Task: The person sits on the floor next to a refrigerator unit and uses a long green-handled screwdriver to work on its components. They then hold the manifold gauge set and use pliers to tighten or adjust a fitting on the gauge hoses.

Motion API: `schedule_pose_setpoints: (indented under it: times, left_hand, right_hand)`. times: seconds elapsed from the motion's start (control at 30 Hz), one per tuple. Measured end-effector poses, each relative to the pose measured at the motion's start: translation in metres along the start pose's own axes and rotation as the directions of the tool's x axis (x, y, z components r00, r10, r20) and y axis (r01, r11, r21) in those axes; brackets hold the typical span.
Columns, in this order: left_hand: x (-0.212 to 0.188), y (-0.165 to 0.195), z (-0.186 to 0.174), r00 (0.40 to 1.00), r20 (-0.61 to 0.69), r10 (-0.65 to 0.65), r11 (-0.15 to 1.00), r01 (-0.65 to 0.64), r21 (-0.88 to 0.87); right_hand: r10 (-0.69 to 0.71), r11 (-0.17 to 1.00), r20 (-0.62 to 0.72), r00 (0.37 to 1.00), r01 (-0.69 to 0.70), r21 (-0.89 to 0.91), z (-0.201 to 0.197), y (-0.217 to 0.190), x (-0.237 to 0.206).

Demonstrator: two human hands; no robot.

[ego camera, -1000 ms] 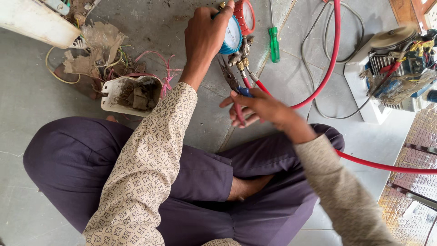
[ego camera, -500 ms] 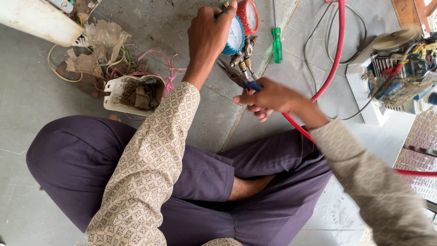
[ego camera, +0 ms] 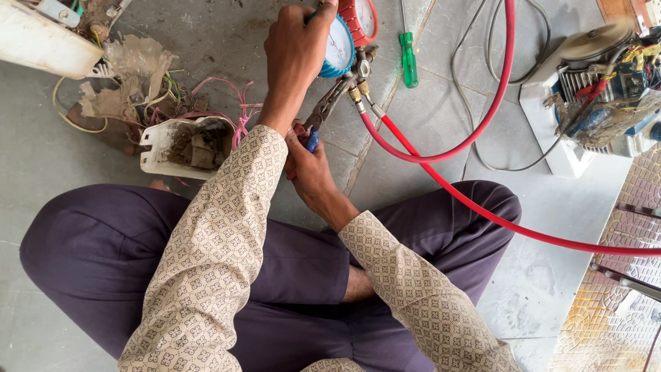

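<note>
I sit cross-legged on a grey tiled floor. My left hand grips the blue-rimmed gauge of a manifold gauge set, with a red-rimmed gauge beside it. My right hand is closed on the red and blue handles of a pair of pliers. The plier jaws reach up to the brass fittings under the gauges. A red hose runs from those fittings across my right knee to the right edge of view.
A green-handled screwdriver lies on the floor past the gauges. A broken white plastic housing with pink wires and debris sits at left. A white machine with exposed parts stands at the right, with grey cables looping near it.
My right hand has let go of the red hose near the fittings, moved left and toward me, and now grips the plier handles. The left hand stayed on the blue gauge.
</note>
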State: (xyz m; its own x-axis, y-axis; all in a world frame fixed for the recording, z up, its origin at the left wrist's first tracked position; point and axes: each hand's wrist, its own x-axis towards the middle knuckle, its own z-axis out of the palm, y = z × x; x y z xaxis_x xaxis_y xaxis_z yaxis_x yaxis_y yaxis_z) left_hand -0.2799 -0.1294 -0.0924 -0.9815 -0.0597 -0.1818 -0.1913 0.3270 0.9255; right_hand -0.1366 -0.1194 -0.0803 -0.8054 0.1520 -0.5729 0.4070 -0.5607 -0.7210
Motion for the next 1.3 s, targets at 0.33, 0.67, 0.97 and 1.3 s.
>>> schedule_pose_setpoints:
  times: [0.33, 0.67, 0.97, 1.3]
  left_hand:
    - [0.001, 0.001, 0.003, 0.999, 0.033, -0.011, 1.000, 0.010, 0.028]
    - [-0.003, 0.008, -0.001, 0.999, -0.003, 0.041, 0.998, -0.041, 0.043]
    - [0.002, -0.009, 0.010, 1.000, 0.024, 0.003, 1.000, -0.003, 0.000]
    - [0.008, -0.017, 0.018, 0.998, 0.039, -0.047, 0.999, 0.046, 0.024]
  right_hand:
    - [0.287, 0.696, 0.151, 0.946, -0.098, -0.711, -0.088, -0.075, -0.005]
    - [0.597, 0.014, -0.195, 0.778, -0.253, -0.967, -0.056, -0.170, 0.018]
    - [0.465, 0.342, -0.040, 0.884, -0.221, -0.913, -0.087, -0.122, 0.014]
    - [0.046, 0.967, 0.134, 0.990, -0.078, 0.244, -0.012, 0.012, 0.001]
